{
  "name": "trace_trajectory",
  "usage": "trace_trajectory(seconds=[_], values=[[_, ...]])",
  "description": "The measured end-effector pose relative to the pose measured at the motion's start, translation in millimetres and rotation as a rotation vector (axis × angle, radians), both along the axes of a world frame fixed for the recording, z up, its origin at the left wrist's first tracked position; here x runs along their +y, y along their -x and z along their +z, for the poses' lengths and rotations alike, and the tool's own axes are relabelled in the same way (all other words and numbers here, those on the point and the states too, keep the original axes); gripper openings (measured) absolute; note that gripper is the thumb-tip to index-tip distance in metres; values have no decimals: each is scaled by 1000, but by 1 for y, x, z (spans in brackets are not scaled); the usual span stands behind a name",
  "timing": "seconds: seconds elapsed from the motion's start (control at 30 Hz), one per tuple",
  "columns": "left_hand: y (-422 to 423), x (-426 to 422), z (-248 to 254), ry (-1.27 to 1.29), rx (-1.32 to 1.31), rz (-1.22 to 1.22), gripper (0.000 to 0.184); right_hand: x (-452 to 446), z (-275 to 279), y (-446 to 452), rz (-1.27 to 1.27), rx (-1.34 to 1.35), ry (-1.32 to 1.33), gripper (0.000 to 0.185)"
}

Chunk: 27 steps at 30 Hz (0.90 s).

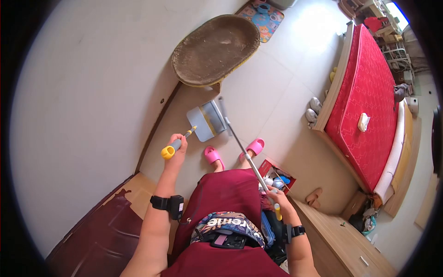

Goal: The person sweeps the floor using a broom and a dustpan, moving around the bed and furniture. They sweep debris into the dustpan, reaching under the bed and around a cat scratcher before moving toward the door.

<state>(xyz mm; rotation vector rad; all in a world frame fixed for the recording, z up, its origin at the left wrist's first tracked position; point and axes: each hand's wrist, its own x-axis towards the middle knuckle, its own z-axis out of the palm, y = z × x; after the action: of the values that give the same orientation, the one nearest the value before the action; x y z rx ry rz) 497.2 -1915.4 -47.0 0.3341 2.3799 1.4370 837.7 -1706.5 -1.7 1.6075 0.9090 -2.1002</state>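
My left hand (177, 146) is closed around the grey handle of a dustpan, whose yellow end cap (168, 152) sticks out below the fist. The grey-blue dustpan (206, 122) with a yellow toothed strip rests on the floor ahead of my feet. My right hand (277, 197) grips the upper part of a long metal broom handle (249, 159), with a yellow tip below the hand. The broom's dark, blurred head (222, 107) is beside the dustpan's right edge.
A brown oval cat bed (216, 51) stands beyond the dustpan near the left wall. Pink slippers (213, 156) are on my feet. A red box (281, 177) of items, grey shoes (314, 108) and a red bed (364, 111) are at right. A patterned mat (273, 23) lies farther off.
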Motion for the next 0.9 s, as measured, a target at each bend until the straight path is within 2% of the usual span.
trace_trajectory(seconds=[0.1, 0.13, 0.23, 0.3, 0.4, 0.5, 0.57, 0.7, 0.73, 0.8, 0.9], values=[[-3, 2, 15, 20, -12, 20, 17, 11, 4, -26, -8, -10, -47, 46], [-3, 2, 16, 43, -23, 21, 17, 12, 8, -28, -14, -73, -105, 36], [-3, -2, 10, 92, -39, 20, 18, 17, 39, -25, -83, -37, -109, 34], [-2, -3, 7, 94, -31, 5, 18, 22, 25, -42, -142, 13, -99, 33], [0, -4, -8, 126, -45, 34, 18, 25, 32, -54, -190, 31, -134, 26], [8, -8, -32, 105, 46, 5, 18, 28, 41, -62, -220, 38, -162, 25], [8, -4, -26, 84, 39, 3, 17, 30, 52, -65, -256, 29, -174, 25], [13, -1, -30, 70, 63, 5, 15, 52, 41, -67, -177, 39, -272, 29], [13, 0, -30, 60, 46, 15, 15, 63, 18, -71, -172, 32, -307, 37], [13, 4, -30, 45, 13, 45, 15, 93, -25, -68, -113, 19, -397, 36], [13, 7, -36, 148, -63, 95, 15, 141, -47, -37, -52, 38, -473, 35]])
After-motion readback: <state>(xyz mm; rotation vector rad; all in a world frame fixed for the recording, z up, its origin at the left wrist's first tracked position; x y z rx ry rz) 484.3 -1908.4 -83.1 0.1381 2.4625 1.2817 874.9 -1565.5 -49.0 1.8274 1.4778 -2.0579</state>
